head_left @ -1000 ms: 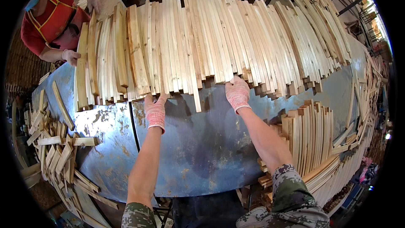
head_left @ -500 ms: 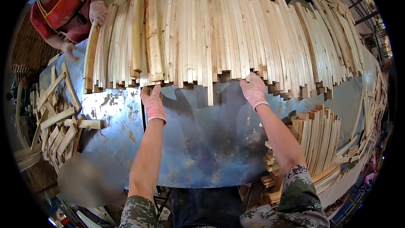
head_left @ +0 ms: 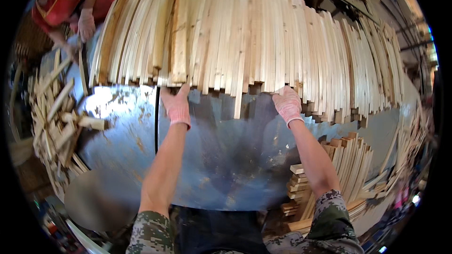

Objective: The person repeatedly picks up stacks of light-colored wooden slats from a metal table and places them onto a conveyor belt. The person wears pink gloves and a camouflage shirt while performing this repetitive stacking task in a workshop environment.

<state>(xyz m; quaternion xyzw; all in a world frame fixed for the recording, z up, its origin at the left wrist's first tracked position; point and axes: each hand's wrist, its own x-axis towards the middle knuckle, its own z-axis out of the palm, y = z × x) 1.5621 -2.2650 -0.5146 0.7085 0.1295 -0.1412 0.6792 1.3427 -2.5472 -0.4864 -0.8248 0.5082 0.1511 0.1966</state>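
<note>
left hand (head_left: 175, 104): gloved, thumb spread from fingers, at the near ends of the wooden strips (head_left: 226, 42). right hand (head_left: 287, 105): more bunched, same edge. fingertips partly hidden; cannot tell if either closes on a strip. row lies beyond both hands on the metal table (head_left: 221, 169), side by side, probably so many ends can be reached together. hands set well apart, likely to spread pressure. jutting strip (head_left: 238, 107) between them.

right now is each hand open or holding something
Left pink-gloved hand: open, thumb spread, at the near ends of long pale wooden strips.
Right pink-gloved hand: at strip ends too; grip cannot be told.
</note>
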